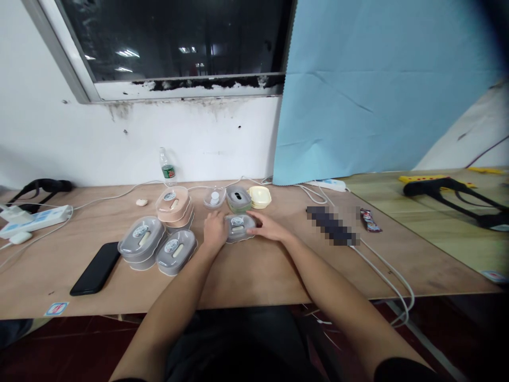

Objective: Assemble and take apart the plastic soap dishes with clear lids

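Note:
A small grey plastic box with a clear lid and a round label [239, 229] sits on the table between my two hands. My left hand [216, 229] presses its curled fingers against the left side of it. On the opposite side, my right hand [269, 227] has thumb and fingers around the box's right end. Just behind stand a grey-green open box [238, 198], a clear lid with white round pieces [214, 197] and pale yellow trays [260, 197]. Left of my hands are stacked grey lidded boxes [142, 241], a single grey lidded box [177, 252] and stacked peach lidded boxes [174, 204].
A black phone [95, 269] lies at the left, near a power strip [37, 221]. A plastic bottle [167, 167] stands by the wall. To the right are a blurred-out dark object [333, 226], a wrapped snack [370, 220], white cables [392, 281] and black headgear [457, 199].

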A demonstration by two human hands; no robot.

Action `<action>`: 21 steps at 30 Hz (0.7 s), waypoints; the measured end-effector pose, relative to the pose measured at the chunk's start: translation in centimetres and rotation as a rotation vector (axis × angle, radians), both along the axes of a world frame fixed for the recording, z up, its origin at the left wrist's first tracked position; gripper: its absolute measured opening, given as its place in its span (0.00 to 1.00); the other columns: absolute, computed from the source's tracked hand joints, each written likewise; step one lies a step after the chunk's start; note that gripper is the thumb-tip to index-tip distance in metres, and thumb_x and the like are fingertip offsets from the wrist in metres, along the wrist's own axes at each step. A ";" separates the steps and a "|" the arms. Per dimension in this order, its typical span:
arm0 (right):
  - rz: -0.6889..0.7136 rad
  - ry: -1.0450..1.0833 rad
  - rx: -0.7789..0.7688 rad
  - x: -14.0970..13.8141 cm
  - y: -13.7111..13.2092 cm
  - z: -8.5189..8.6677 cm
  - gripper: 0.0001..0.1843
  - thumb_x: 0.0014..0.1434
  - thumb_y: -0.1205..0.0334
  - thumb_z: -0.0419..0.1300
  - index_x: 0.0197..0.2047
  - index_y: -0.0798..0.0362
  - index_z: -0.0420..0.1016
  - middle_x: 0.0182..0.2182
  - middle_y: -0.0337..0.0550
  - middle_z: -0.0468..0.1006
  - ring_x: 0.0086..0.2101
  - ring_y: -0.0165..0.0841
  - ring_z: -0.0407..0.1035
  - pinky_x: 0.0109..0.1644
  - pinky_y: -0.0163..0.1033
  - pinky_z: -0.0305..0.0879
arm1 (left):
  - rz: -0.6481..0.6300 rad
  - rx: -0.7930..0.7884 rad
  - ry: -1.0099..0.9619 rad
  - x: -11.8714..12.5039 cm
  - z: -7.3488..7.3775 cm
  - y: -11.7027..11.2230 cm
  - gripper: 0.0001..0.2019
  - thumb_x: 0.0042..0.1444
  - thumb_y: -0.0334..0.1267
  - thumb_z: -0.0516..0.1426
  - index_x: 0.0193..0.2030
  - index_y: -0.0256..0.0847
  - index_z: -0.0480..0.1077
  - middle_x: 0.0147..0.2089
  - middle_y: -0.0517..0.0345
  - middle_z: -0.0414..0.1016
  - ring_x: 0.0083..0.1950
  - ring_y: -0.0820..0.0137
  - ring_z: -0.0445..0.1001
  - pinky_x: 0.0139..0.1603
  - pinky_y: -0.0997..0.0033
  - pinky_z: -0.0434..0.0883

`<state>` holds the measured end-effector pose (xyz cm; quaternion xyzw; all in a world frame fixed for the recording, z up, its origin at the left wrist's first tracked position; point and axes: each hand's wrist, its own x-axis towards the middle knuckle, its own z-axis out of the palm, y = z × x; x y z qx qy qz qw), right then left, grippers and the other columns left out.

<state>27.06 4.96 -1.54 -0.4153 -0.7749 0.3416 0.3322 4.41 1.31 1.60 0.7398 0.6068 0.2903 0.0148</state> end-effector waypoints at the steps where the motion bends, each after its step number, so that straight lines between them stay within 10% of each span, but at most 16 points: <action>1: 0.039 -0.011 0.004 0.1 0.0 -0.1 0.46 0.45 0.48 0.70 0.65 0.49 0.60 0.61 0.51 0.64 0.58 0.45 0.61 0.62 0.51 0.56 | 0.012 0.028 0.010 0.1 0.3 -0.2 0.18 0.58 0.30 0.49 0.51 0.44 0.72 0.51 0.51 0.73 0.51 0.59 0.68 0.51 0.62 0.65; 7: -0.073 -0.019 0.116 -1.6 -0.1 -0.6 0.51 0.41 0.49 0.72 0.65 0.52 0.57 0.60 0.55 0.64 0.56 0.46 0.62 0.60 0.52 0.58 | -0.066 0.091 0.066 0.9 1.8 -1.1 0.16 0.63 0.43 0.49 0.54 0.44 0.69 0.55 0.50 0.72 0.55 0.58 0.66 0.55 0.59 0.61; 13: -0.178 0.024 0.134 -4.3 0.4 -1.4 0.30 0.49 0.52 0.67 0.53 0.51 0.66 0.49 0.47 0.74 0.48 0.39 0.69 0.54 0.47 0.62 | -0.026 -0.062 0.276 0.5 1.8 -1.5 0.21 0.57 0.50 0.54 0.51 0.40 0.71 0.52 0.39 0.71 0.55 0.49 0.65 0.55 0.49 0.59; 21: -0.621 -0.138 0.246 0.0 2.3 -0.6 0.24 0.57 0.56 0.56 0.57 0.52 0.65 0.29 0.42 0.76 0.32 0.38 0.69 0.39 0.41 0.63 | 0.182 -0.045 0.337 -1.1 1.6 -0.8 0.20 0.56 0.47 0.55 0.47 0.32 0.72 0.51 0.35 0.69 0.53 0.47 0.64 0.53 0.48 0.59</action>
